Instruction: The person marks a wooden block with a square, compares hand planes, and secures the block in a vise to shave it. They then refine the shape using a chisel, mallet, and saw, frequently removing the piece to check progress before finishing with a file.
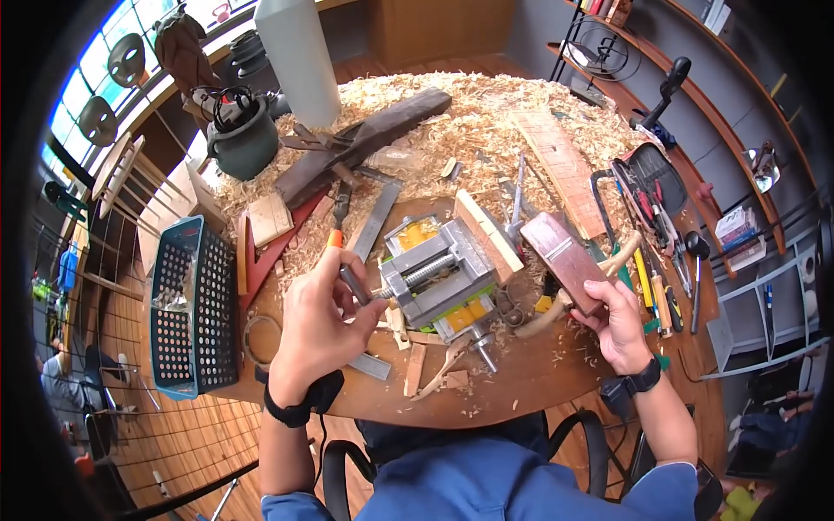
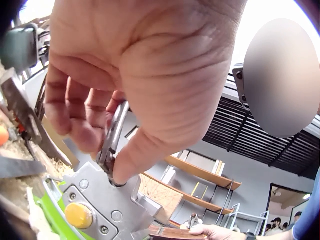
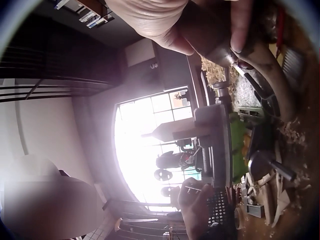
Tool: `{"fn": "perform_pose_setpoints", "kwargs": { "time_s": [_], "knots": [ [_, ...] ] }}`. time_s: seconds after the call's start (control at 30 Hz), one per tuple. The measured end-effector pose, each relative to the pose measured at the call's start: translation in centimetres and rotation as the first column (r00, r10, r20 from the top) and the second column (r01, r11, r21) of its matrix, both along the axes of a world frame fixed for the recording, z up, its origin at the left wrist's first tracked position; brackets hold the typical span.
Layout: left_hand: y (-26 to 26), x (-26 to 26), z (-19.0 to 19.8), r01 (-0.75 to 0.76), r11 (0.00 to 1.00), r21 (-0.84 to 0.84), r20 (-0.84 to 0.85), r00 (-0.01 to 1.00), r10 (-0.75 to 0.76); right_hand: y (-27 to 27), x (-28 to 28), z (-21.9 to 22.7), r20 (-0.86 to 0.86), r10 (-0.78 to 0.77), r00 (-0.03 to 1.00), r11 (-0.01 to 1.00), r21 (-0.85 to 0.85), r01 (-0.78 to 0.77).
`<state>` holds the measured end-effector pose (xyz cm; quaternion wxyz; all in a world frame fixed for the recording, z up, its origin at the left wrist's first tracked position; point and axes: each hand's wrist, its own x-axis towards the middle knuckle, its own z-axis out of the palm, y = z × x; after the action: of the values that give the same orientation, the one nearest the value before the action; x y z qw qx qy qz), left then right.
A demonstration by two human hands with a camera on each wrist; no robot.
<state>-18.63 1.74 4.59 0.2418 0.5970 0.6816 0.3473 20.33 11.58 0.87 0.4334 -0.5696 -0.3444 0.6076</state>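
Observation:
A grey metal vise with green and yellow parts stands on the wooden table in front of me. My left hand pinches its metal crank handle between thumb and fingers. A light wooden board stands on edge along the vise's far right jaw. In my right hand I grip the near end of a reddish-brown wooden hand plane, with thumb on top, to the right of the vise. The right wrist view shows the plane dark and partly covered by that hand.
Wood shavings cover the table's far half. A teal basket stands at the left edge, and a dark timber lies behind the vise. Pencils, chisels and other tools lie at right. Wood offcuts sit near the front edge.

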Motion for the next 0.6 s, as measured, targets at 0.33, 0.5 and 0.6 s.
{"fn": "perform_pose_setpoints", "kwargs": {
  "time_s": [0.33, 0.5, 0.6],
  "knots": [
    [0.7, 12.4, 3.8, 0.292, 0.930, 0.222, 0.747, 0.563, -0.355, -5.1, 1.4, 6.6, 0.297, -0.190, 0.936, 0.655, 0.749, -0.105],
    [2.3, 19.3, 2.4, 0.462, 0.857, 0.230, 0.971, -0.043, -0.237, -7.1, 0.6, 7.0, 0.610, -0.604, 0.512, 0.195, 0.737, -0.647],
    [1.9, 20.1, 2.1, 0.440, 0.884, 0.159, 0.987, -0.047, -0.154, -8.1, -0.1, 5.1, 0.575, -0.685, 0.448, 0.164, 0.720, -0.674]
  ]
}}
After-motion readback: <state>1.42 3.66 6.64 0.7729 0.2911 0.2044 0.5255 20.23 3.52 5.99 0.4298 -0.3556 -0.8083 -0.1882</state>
